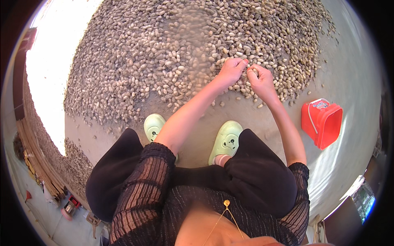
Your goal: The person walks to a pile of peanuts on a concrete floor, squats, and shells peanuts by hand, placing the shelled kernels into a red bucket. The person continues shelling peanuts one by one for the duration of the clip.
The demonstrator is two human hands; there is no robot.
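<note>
Unshelled peanuts (147,58) lie spread in a wide layer on the floor before me. My left hand (231,71) is over the near right part of the layer, its thumb and fingers pinched together. Close beside it on the right, my right hand (261,80) is also closed, fingers curled. A thin stem or root strand (246,70) runs between the fingertips of both hands. Whether a peanut hangs on the strand is too small to tell.
A red plastic bucket (311,123) with a white handle lies tipped at the right. My green clogs (227,141) stand at the near edge of the peanuts. Long wooden boards (40,156) and a second strip of peanuts (74,166) are at the left.
</note>
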